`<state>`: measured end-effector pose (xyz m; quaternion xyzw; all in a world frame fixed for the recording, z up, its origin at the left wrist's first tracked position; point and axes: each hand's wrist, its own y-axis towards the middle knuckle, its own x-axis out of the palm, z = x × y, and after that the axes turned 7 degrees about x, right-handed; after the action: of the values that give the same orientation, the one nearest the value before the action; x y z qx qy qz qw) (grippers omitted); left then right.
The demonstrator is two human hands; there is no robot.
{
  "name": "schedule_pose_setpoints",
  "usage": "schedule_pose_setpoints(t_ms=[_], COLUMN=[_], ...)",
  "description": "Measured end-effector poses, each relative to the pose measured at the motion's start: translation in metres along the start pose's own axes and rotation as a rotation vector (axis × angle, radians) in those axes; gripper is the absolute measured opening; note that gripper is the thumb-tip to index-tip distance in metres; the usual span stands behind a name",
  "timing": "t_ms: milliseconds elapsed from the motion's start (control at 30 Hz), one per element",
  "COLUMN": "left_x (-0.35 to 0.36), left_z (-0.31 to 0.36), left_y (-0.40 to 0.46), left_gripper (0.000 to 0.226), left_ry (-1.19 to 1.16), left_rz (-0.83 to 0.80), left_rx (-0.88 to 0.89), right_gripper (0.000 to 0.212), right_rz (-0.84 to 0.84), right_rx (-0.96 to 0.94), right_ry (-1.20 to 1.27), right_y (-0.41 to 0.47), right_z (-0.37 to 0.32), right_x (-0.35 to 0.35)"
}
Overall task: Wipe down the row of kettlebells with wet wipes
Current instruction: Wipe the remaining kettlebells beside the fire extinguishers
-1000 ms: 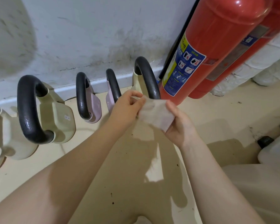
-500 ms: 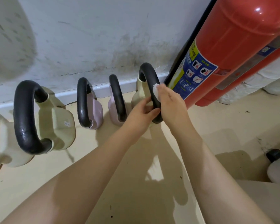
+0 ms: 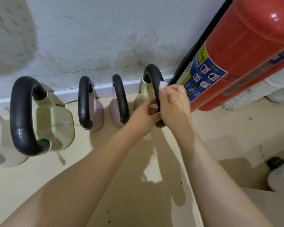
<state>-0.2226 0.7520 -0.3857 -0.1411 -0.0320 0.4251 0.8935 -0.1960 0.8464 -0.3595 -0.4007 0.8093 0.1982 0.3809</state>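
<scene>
Gleaming wet black handle (image 3: 152,76) on cream kettlebell (image 3: 142,97).

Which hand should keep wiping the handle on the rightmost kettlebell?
Right. The right hand already holds the wet wipe against the black handle of the rightmost kettlebell. The left hand grips lower on the handle, seemingly steadying it, with no wipe visible in it.
</scene>
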Motion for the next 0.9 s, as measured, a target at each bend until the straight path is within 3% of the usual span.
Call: schedule_pose_setpoints(t_ms=[133, 267, 367, 433, 533, 733, 900], left_x=[-0.002, -0.003, -0.004, -0.004, -0.004, -0.001, -0.002], left_z=[-0.001, -0.003, -0.004, -0.004, -0.008, -0.008, -0.006], left_y=[0.001, 0.0, 0.001, 0.002, 0.003, 0.003, 0.005], left_gripper=[0.026, 0.034, 0.04, 0.036, 0.033, 0.029, 0.032], left_ry=[-0.055, -0.075, -0.069, -0.075, -0.097, -0.078, -0.108], left_rz=[-0.014, -0.02, -0.021, -0.023, -0.018, 0.006, -0.036], left_rx=[-0.001, -0.008, -0.012, -0.005, 0.001, 0.018, 0.006], right_gripper=[0.029, 0.004, 0.023, 0.018, 0.044, 0.046, 0.059], right_rz=[-0.019, -0.154, -0.196, -0.168, -0.18, -0.306, -0.287], right_rx=[-0.012, 0.173, 0.252, 0.138, -0.066, -0.157, -0.347], right_ry=[0.11, 0.147, 0.13, 0.058, -0.122, -0.164, -0.327], right_y=[-0.004, 0.013, 0.022, 0.013, -0.001, 0.031, 0.025], right_z=[-0.003, -0.006, -0.006, 0.001, 0.014, 0.002, 0.015], right_x=[0.002, 0.01, 0.016, 0.011, 0.007, 0.005, -0.002])
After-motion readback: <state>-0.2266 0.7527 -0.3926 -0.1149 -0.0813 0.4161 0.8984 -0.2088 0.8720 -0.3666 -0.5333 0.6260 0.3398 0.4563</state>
